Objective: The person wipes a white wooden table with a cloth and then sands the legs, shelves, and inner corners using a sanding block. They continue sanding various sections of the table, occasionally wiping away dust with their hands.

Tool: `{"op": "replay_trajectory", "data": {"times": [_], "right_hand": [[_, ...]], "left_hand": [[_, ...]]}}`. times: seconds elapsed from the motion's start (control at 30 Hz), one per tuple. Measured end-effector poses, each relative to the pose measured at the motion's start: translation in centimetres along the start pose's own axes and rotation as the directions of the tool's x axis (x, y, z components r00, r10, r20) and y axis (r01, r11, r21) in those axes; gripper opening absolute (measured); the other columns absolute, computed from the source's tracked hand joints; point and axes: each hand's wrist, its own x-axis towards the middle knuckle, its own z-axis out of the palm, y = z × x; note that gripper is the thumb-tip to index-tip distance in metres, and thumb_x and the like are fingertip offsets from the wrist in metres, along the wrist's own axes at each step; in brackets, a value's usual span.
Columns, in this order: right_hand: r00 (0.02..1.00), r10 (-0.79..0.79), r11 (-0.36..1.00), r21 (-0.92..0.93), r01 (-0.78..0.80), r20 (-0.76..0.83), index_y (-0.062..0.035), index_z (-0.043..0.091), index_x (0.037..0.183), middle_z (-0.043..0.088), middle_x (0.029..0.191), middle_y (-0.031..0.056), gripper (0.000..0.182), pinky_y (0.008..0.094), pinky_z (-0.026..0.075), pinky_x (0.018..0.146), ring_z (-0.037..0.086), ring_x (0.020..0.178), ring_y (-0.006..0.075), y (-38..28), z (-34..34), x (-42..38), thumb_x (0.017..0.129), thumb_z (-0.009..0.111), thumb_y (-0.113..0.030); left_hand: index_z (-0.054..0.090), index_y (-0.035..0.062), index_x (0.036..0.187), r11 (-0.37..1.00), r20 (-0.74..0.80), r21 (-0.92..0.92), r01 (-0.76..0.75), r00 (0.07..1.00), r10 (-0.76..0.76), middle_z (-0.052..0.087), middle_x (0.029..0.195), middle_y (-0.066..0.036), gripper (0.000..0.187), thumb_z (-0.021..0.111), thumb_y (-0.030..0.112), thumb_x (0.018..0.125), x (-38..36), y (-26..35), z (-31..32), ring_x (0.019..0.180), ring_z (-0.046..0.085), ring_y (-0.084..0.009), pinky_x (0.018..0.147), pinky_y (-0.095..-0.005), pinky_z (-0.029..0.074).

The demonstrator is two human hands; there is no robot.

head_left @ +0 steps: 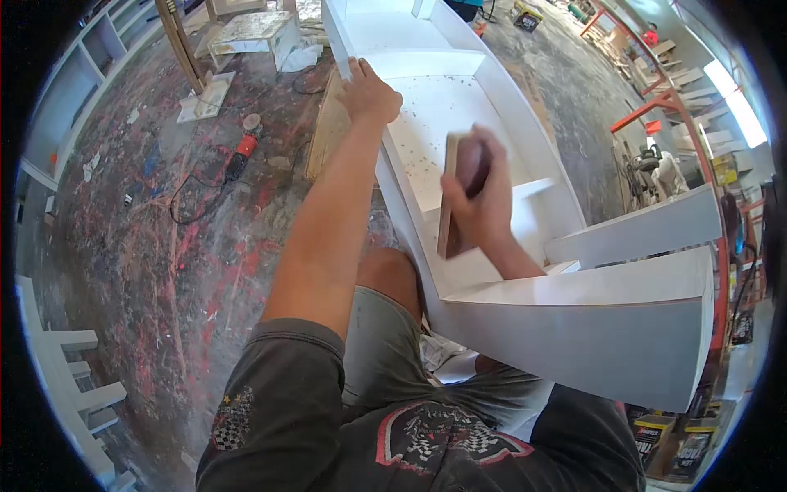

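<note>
A long white wooden piece of furniture with open compartments lies in front of me, brown crumbs scattered over its inner panel. My left hand rests on its left edge, fingers stretched forward and holding nothing. Inside the frame's outline, above a lower compartment, my right hand is wrapped round a flat brown wooden block, held upright and slightly blurred. Whether the block touches the furniture I cannot tell. Two white legs or boards extend to the right from the near end.
A red and black power tool with a cord lies on the paint-stained floor at left. Behind it are a wooden post on a white base and a small white stool. Red metal framing and another tool are at right.
</note>
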Motion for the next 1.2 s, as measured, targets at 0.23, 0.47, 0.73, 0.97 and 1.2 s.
{"op": "replay_trajectory", "data": {"times": [0.23,0.47,0.73,0.97,1.2], "right_hand": [[1.000,0.017,0.999,-0.051,-0.017,0.009,-0.0128,0.048,0.152,0.056,0.137,0.0200,0.078,0.0486,0.054,0.103,0.058,0.127,0.0404,-2.2,2.6,2.6,0.083,0.083,-0.021],[0.985,0.045,0.997,-0.072,-0.033,0.165,-0.0127,0.050,0.149,0.058,0.131,0.0207,0.080,0.0493,0.054,0.101,0.060,0.121,0.0416,-0.5,1.1,-2.4,0.078,0.087,-0.018],[0.994,-0.099,0.994,-0.042,0.097,-0.042,-0.0120,0.053,0.147,0.059,0.127,0.0215,0.077,0.0487,0.053,0.097,0.060,0.113,0.0423,-1.0,1.9,1.9,0.078,0.086,-0.022],[0.985,-0.102,0.995,0.001,0.103,0.140,-0.0127,0.056,0.144,0.060,0.125,0.0212,0.074,0.0487,0.054,0.095,0.061,0.112,0.0424,0.5,0.6,-2.5,0.076,0.087,-0.021],[0.997,-0.081,0.996,-0.042,0.081,-0.005,-0.0131,0.055,0.146,0.058,0.124,0.0245,0.078,0.0502,0.055,0.096,0.062,0.113,0.0466,0.6,1.0,-0.3,0.076,0.089,-0.020]], "left_hand": [[0.018,0.0013,0.170,1.000,0.013,0.007,0.016,1.000,-0.016,0.012,0.180,-0.011,0.102,0.070,0.034,0.088,0.0,0.0,0.0,0.153,0.040,-0.0421,0.121,-0.0593,0.038],[0.019,0.0010,0.170,1.000,-0.014,0.002,-0.008,1.000,0.008,0.013,0.180,-0.012,0.103,0.070,0.035,0.088,-0.3,0.0,0.0,0.152,0.041,-0.0415,0.119,-0.0570,0.040],[0.018,0.0011,0.170,1.000,-0.039,-0.003,-0.030,0.999,0.030,0.013,0.180,-0.012,0.106,0.072,0.040,0.087,0.2,-0.6,0.7,0.151,0.042,-0.0420,0.120,-0.0576,0.038],[0.017,0.0014,0.170,0.999,-0.047,0.003,-0.034,0.998,0.034,0.012,0.180,-0.011,0.106,0.071,0.041,0.088,-0.1,-0.2,0.4,0.151,0.042,-0.0434,0.120,-0.0593,0.039],[0.021,0.0010,0.169,1.000,-0.017,0.018,-0.015,1.000,0.015,0.015,0.178,-0.017,0.108,0.074,0.049,0.089,0.8,-0.8,0.8,0.159,0.031,-0.0371,0.123,-0.0560,0.038]]}}
